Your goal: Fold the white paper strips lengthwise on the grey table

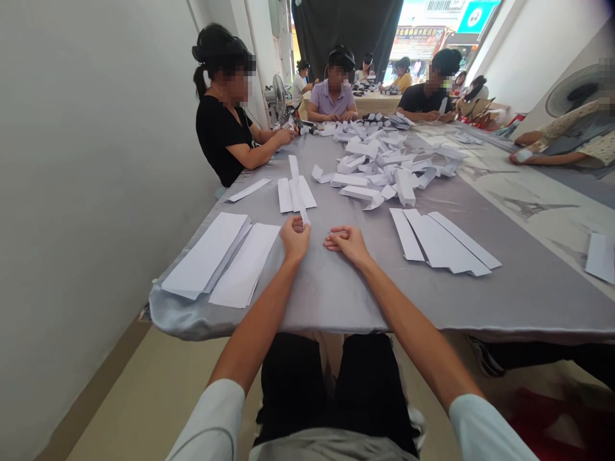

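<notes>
Along the left end of the table, under its grey satin cloth, two stacks of long white paper lie side by side close to the edge, where the cloth bulges and slopes. Just beyond them sits a lone paper strip, and near it a few folded strips lie flat. The left hand is closed in a pinch on the lower end of a narrow paper strip, which stands up from the fingers and crosses those folded strips. Beside it, the right hand rests on the cloth, fingers loosely curled and nothing visible in them. Ahead lies a loose heap of folded paper pieces, and to the right a fanned group of long paper sheets sits apart. A thin pinch could let the strip slip or crease, and a brushing sleeve or arm could shift the stacks on the slick cloth, perhaps sending them over the edge. Any nudge to the heap could also scatter its pieces among the flat strips, mixing them up.
</notes>
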{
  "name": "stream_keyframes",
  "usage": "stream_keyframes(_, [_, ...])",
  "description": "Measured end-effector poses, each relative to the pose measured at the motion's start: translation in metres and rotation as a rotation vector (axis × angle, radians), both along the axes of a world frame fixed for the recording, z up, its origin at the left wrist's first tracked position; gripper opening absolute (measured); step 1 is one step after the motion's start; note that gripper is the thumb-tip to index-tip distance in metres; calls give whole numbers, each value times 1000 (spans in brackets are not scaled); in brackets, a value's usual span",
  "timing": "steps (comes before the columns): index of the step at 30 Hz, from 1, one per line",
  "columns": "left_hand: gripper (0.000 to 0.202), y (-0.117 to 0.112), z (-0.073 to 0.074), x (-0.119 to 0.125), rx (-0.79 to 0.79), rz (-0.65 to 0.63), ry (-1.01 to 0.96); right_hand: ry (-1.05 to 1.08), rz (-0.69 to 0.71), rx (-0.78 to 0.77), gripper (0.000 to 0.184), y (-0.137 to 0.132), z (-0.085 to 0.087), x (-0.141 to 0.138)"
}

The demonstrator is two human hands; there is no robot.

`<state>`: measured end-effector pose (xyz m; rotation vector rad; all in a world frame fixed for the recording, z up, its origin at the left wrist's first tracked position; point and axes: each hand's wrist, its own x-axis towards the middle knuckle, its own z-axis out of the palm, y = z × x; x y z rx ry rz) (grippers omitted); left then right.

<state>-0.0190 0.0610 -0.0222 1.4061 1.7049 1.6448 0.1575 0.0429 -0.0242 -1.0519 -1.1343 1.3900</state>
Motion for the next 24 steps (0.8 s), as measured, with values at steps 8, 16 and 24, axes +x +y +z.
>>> stream_keyframes(8, [47, 4, 7, -19, 47, 130, 312, -58, 19, 37, 18, 2, -6, -2])
stream_keyframes(16, [27, 7, -1, -20, -235, -79, 668, -80, 25, 60, 13, 2, -9, -3])
stream_keyframes(24, [32, -3, -3, -8, -165, -160, 700, -85, 30, 80, 11, 3, -10, -3])
